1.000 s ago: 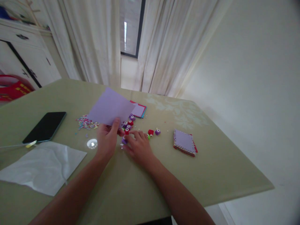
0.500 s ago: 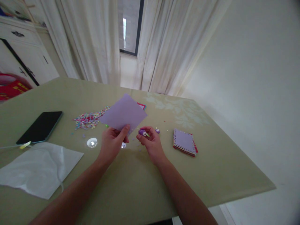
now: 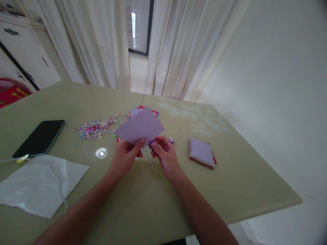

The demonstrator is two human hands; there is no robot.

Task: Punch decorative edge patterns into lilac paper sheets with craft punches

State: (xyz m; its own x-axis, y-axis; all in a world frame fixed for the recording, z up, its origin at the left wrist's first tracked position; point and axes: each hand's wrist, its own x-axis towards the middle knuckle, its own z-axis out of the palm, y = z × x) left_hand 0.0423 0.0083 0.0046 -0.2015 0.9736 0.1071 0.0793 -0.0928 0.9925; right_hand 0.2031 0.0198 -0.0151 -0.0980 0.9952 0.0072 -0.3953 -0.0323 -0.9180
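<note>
My left hand [image 3: 125, 154] pinches a sheet of purple paper [image 3: 140, 126] by its near edge, thumb on top. A row of small holes shows along that edge. My right hand [image 3: 165, 154] is closed around a small purple hole punch [image 3: 151, 144], which sits at the paper's near right edge; the fingers hide most of it. Behind the right hand lies another small purple piece with an eye [image 3: 171, 140]. Past the left hand, a red piece with an eye [image 3: 119, 139] and a bit of green [image 3: 114, 135] peek out, partly covered.
Colourful paper confetti [image 3: 95, 129] is heaped at the left, beyond a round shiny disc [image 3: 101, 153]. Farther left are a black phone [image 3: 41, 137] and a white sheet-like pouch [image 3: 43, 183] with a cord. A stack of hole-edged paper [image 3: 201, 152] lies right; more cards [image 3: 140, 108] lie behind.
My right hand has brought the purple punch against the paper's edge. The paper has shifted slightly right and tilted, uncovering more of the cards behind it.
</note>
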